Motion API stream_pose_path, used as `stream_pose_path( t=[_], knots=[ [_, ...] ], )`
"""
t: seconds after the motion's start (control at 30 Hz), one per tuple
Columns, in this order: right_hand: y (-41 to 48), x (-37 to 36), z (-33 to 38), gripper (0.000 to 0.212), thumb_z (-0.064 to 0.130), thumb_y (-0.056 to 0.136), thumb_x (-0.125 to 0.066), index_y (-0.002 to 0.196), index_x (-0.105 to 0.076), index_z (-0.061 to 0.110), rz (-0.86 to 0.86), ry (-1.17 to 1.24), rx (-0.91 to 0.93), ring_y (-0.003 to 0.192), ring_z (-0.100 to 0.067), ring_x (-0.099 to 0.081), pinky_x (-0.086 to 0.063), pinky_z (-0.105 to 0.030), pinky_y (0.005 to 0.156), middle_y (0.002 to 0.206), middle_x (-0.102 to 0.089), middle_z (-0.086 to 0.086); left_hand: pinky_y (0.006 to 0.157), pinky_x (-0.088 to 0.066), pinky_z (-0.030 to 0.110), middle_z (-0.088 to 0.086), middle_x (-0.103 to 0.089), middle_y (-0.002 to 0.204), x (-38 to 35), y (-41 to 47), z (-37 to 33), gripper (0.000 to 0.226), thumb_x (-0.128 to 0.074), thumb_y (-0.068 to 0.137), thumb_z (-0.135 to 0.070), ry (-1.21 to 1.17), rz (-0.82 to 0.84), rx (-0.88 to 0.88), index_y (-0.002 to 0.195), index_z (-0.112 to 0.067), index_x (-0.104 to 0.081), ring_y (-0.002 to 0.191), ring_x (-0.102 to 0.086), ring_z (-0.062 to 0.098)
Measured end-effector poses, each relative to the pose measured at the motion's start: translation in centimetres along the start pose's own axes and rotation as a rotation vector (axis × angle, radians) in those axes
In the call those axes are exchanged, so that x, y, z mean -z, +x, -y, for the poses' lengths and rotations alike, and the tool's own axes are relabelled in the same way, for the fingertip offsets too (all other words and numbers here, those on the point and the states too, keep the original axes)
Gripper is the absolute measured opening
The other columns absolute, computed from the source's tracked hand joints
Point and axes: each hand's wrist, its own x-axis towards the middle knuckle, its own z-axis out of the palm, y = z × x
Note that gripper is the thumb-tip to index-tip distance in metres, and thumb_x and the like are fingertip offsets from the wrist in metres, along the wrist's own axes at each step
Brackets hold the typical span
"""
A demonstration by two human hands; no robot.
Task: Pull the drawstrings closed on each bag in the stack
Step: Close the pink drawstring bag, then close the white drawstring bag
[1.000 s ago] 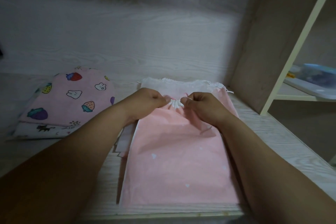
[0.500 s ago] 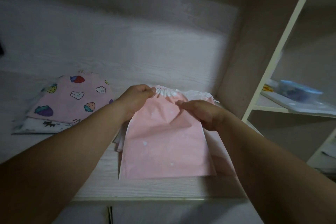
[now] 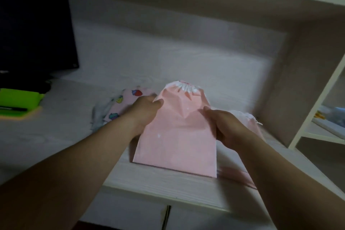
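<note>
A plain pink drawstring bag (image 3: 177, 136) is lifted off the desk, its white top (image 3: 183, 87) gathered tight. My left hand (image 3: 143, 110) grips its left edge and my right hand (image 3: 222, 125) grips its right edge. Under and to the right lies the rest of the pink stack (image 3: 248, 119), its white-frilled opening still wide. A second pile with a strawberry-print pink bag (image 3: 128, 99) on top sits to the left, partly hidden behind my left hand.
The wooden desk (image 3: 158, 183) ends at a front edge just below the bag. A shelf side panel (image 3: 291, 80) stands close on the right. A dark monitor (image 3: 35, 30) and a green object (image 3: 16, 101) are at the far left.
The bag's top went from being pinched at the middle on the stack to fully gathered. Both hands moved down to its sides and lifted it leftward off the stack.
</note>
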Motion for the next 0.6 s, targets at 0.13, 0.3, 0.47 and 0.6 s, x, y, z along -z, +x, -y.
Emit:
stream_pose_path(
  t=[0.13,0.3,0.47,0.6],
  knots=[
    [1.0,-5.4,1.3,0.023,0.026,0.098,-0.068,0.082,-0.060,0.011,0.014,-0.052,0.080,0.072,-0.024,-0.051,-0.043,-0.032,0.064,0.079,-0.053,-0.011,0.088,-0.056,0.035,0.016,-0.075,0.102,5.0,2.1,0.2,0.031,-0.061,0.099,-0.033,0.128,-0.236,-0.092,0.105,-0.006,-0.076,0.100,-0.071,0.035],
    [4.1,-11.2,3.1,0.019,0.021,0.096,-0.065,0.082,-0.057,0.010,-0.011,-0.087,0.119,0.073,-0.025,-0.046,-0.041,-0.035,0.064,0.079,-0.048,-0.011,0.090,-0.046,0.040,0.016,-0.064,0.122,9.5,3.9,-1.3,0.025,-0.059,0.100,-0.033,0.626,-0.606,-0.208,0.113,-0.013,-0.063,0.116,-0.060,0.039],
    [6.6,-15.1,1.9,0.033,0.021,0.093,-0.067,0.065,-0.058,0.006,-0.125,-0.267,0.105,0.060,-0.027,-0.052,-0.042,-0.034,0.060,0.063,-0.055,-0.012,0.114,-0.031,0.044,0.006,-0.044,0.154,7.5,4.4,-0.5,0.052,-0.054,0.099,-0.038,1.052,-0.370,-0.665,0.149,-0.028,-0.045,0.142,-0.041,0.031],
    [6.2,-16.4,0.2,0.034,0.041,0.083,-0.062,0.085,-0.067,0.008,-0.193,-0.560,0.200,0.084,-0.035,-0.067,-0.043,-0.032,0.067,0.081,-0.070,-0.010,0.126,0.002,0.055,-0.003,0.001,0.173,6.0,6.3,3.0,0.068,-0.026,0.098,-0.073,1.247,0.053,-0.323,0.160,-0.046,-0.015,0.159,0.007,0.026]
  ],
)
